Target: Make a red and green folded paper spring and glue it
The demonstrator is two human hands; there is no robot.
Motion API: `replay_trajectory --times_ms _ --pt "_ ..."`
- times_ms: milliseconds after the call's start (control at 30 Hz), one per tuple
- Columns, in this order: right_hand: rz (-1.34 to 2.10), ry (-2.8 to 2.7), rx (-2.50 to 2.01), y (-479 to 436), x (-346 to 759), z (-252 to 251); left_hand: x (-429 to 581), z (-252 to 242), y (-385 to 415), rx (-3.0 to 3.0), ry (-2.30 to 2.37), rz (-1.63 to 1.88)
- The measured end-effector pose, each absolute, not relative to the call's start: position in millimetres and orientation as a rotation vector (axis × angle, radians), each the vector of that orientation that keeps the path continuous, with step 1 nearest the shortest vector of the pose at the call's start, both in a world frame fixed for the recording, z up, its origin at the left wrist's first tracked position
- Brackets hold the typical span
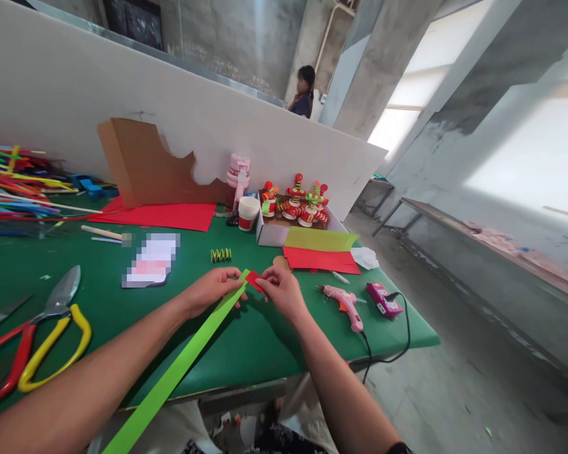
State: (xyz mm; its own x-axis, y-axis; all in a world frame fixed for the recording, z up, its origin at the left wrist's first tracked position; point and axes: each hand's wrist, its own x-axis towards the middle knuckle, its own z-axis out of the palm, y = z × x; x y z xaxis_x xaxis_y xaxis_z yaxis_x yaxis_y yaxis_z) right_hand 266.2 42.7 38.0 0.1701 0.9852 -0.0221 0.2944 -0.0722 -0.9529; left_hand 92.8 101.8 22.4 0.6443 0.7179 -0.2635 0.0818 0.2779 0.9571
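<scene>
My left hand (213, 289) pinches the far end of a long light-green paper strip (180, 366) that runs back toward me over the green table (246, 340). My right hand (281, 291) pinches a red paper strip (254, 280) where its end meets the green strip's end. Both hands hover just above the table, fingers closed on the paper. A small folded yellow-green paper spring (220, 254) lies just beyond the hands.
A pink glue gun (343, 301) and pink device (383, 299) with black cable lie right. Red and yellow shears (38, 340) lie left. Red and yellow-green sheets (319, 251), a box of paper figures (293, 211), a cup (248, 213), cardboard, straws behind. A person stands far back.
</scene>
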Motion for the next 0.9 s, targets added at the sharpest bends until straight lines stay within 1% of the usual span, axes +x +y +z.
replay_trajectory --times_ms 467,900 --pt "0.846 -1.309 -1.563 44.7 263.9 30.4 92.9 20.2 100.6 1.244 0.738 0.471" --pt "0.827 -1.276 -1.578 46.6 261.3 27.7 92.8 19.8 100.1 1.266 0.711 0.478"
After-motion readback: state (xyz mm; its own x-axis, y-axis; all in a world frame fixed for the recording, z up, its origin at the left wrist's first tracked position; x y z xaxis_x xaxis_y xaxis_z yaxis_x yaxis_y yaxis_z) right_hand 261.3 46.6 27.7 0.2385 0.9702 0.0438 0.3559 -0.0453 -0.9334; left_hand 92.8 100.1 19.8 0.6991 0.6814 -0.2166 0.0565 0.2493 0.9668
